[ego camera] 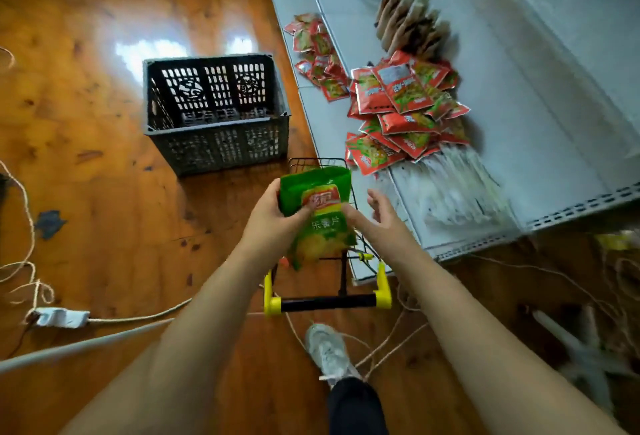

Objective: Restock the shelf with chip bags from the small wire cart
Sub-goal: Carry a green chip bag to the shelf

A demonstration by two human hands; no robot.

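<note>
**Mia:** Why is the green crinkly chip bag (317, 213) up in the air like that?

**Tom:** The person has lifted it over the small black wire cart with yellow handle ends (327, 301). The left hand (273, 216) has its fingers and thumb curled round the bag's left side, near the top, so that hand is doing the holding.

**Mia:** And the other hand?

**Tom:** The right hand (379, 218) is loose, with the fingers spread. Its thumb side touches the bag's right edge. I think it helps keep the bag from flopping, or it is about to take hold.

**Mia:** Why is the cart right there?

**Tom:** It stands on the wooden floor (104, 157), just beside the front edge of the white metal shelf (519, 129). That way the bags only have a short trip. Its handle faces the person.

**Mia:** Where will the bag go?

**Tom:** My guess is onto the shelf. A heap of small red snack packets (405, 112) already lies near its front edge, with clear plastic packs (457, 188) next to them toward the near corner. Brown packets (408, 19) stand in a row further back.

**Mia:** What is the dark grey plastic crate with holes (216, 112) for?

**Tom:** I cannot tell. It sits on the floor, apart from the cart.

**Mia:** Are more chips left in the cart?

**Tom:** The bag hides most of it, so I cannot say.
</note>
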